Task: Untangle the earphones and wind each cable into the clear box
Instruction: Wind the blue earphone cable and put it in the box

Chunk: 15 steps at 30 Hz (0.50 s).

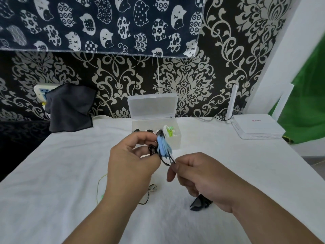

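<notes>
Black earphone cable (152, 150) on pale-blue flat winder (162, 147): light, limp, probably snag-prone; best taken by its free end. Above tabletop (70, 164) centre, before clear plastic box (176, 140). Left hand (130, 161) grips winder; right hand (195, 171) pinches cable.

Light is soft and even, pretty bright on the white tablecloth (70, 173), which is close to blowing out toward its far edge. Only faint shadows sit under the left hand (130, 166) and right hand (195, 175), so the source looks diffuse and overhead. The blue cable bundle (163, 147) and black cable (166, 162) at the fingertips are smeared and soft. Past the surface's far-left corner it goes murky dark. There's heavy fisheye too: the patterned wall (184, 81) bows, and the green cloth (302, 103) off the right edge is stretched and mushy.
</notes>
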Each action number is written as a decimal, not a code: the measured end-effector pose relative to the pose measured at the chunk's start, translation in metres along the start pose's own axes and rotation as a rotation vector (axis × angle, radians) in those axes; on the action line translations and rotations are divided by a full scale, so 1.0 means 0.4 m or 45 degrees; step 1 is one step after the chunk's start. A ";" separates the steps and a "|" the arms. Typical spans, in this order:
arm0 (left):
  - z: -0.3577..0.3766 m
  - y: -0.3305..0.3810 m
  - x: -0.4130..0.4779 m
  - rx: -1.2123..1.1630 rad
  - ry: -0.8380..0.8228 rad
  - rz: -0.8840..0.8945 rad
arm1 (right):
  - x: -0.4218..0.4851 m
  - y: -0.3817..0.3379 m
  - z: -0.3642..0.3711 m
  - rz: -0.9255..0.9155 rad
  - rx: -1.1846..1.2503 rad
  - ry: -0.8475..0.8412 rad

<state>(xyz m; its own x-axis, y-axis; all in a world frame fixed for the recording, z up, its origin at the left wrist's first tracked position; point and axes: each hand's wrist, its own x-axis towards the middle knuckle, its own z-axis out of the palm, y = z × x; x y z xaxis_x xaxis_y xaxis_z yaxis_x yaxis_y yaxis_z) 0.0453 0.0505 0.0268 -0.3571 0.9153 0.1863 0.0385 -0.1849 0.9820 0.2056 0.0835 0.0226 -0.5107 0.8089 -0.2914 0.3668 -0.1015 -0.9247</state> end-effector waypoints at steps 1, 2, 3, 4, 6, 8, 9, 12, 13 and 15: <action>0.000 -0.002 0.000 0.041 0.009 0.013 | -0.001 -0.001 -0.001 -0.008 -0.013 -0.018; -0.001 -0.006 0.002 0.088 0.027 0.029 | -0.002 -0.003 -0.001 -0.016 -0.021 -0.034; -0.002 -0.009 0.002 0.143 0.043 0.052 | -0.002 -0.004 -0.002 -0.025 -0.024 -0.050; -0.002 -0.011 0.004 0.209 0.052 0.083 | -0.003 -0.007 -0.002 -0.036 -0.021 -0.061; -0.006 -0.015 0.007 0.390 0.033 0.197 | -0.007 -0.011 -0.004 -0.067 0.000 -0.062; -0.013 -0.016 0.009 0.614 -0.020 0.362 | -0.012 -0.018 -0.009 -0.106 0.031 -0.036; -0.015 -0.019 0.009 0.708 -0.053 0.435 | -0.014 -0.022 -0.012 -0.133 0.048 -0.019; -0.014 -0.027 0.006 0.848 -0.163 0.500 | -0.017 -0.033 -0.026 -0.230 0.126 0.070; -0.012 -0.029 0.002 0.856 -0.194 0.485 | -0.016 -0.035 -0.032 -0.257 0.157 0.115; -0.005 -0.030 -0.005 0.799 -0.254 0.433 | -0.015 -0.036 -0.044 -0.294 0.183 0.213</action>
<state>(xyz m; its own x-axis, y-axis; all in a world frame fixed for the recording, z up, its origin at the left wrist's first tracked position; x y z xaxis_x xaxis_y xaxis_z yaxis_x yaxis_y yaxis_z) 0.0436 0.0500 0.0143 -0.0565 0.9025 0.4270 0.6643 -0.2853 0.6909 0.2169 0.0902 0.0421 -0.4280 0.9030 -0.0366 0.1362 0.0245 -0.9904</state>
